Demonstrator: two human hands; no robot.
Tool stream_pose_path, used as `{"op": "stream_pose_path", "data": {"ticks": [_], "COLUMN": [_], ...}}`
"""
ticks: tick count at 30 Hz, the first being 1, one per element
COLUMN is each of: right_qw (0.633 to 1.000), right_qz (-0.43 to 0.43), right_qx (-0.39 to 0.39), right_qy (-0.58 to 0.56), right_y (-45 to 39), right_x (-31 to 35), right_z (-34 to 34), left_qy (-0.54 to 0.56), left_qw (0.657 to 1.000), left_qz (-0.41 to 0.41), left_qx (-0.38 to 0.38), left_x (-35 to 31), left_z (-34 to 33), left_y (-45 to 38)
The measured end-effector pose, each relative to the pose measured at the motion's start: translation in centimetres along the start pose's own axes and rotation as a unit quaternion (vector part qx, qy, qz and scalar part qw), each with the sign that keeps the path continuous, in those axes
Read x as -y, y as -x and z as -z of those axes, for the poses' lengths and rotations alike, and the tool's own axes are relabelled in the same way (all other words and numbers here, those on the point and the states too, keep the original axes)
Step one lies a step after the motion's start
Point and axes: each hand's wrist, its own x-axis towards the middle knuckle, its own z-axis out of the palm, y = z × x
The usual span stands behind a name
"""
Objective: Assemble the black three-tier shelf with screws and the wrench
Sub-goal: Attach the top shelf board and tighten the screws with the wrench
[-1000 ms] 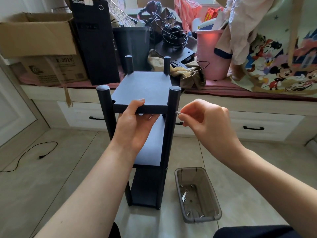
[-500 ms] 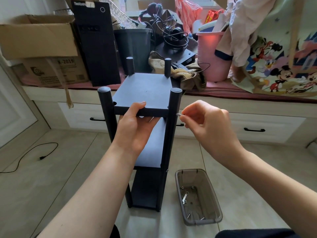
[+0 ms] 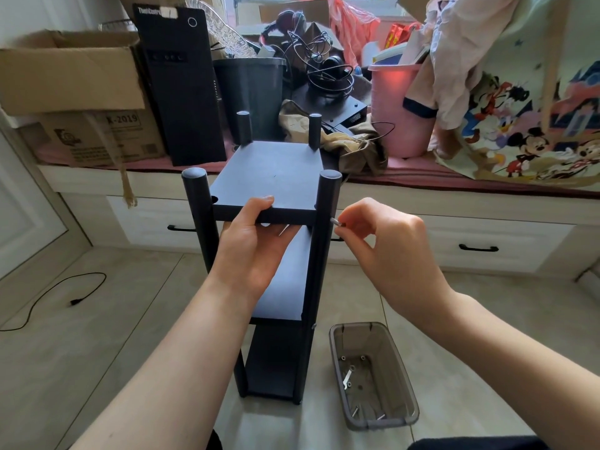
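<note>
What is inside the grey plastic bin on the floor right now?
The grey bin holds a small flat metal wrench on its bottom and a few loose screws near its front wall. The near rim covers the strip just behind it, so more screws could lie there.

We're in a home here, a lived-in room: tiled floor (image 3: 97, 336), a built-in window seat with white drawers (image 3: 480, 241), and it's piled high with a cardboard box (image 3: 65, 69), a desktop computer tower (image 3: 181, 92), a pink bin (image 3: 399, 108), tangled headphones (image 3: 328, 69) and a cartoon-print blanket (image 3: 526, 125).
</note>
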Motion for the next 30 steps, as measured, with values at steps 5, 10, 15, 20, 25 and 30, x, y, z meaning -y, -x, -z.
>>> {"op": "stream_pose_path", "data": {"ticks": [5, 10, 15, 20, 25, 30], "right_qw": [1.000, 0.999, 0.969, 0.939, 0.955, 0.958], "right_qz": [0.002, -0.034, -0.154, -0.208, -0.181, -0.177], "right_qx": [0.001, 0.012, 0.041, 0.037, 0.036, 0.038], "right_qy": [0.002, -0.035, -0.188, -0.270, -0.232, -0.221], "right_y": [0.0, -0.2, -0.8, -1.0, -1.1, -1.1], "right_x": [0.0, 0.2, -0.2, -0.3, -0.3, -0.2], "right_z": [0.1, 0.1, 0.3, 0.2, 0.2, 0.1], "left_qy": [-0.003, -0.005, -0.015, -0.012, -0.006, -0.002], "left_qw": [1.000, 1.000, 1.000, 1.000, 1.000, 1.000], "left_qz": [-0.002, -0.001, 0.002, 0.005, 0.008, 0.005], "left_qx": [-0.002, -0.008, -0.011, -0.019, -0.024, -0.030], "left_x": [0.0, 0.0, 0.0, -0.1, -0.1, -0.1], "left_z": [0.0, -0.1, -0.1, -0.4, -0.5, -0.6], "left_y": [0.0, 0.1, 0.2, 0.3, 0.4, 0.4]}}
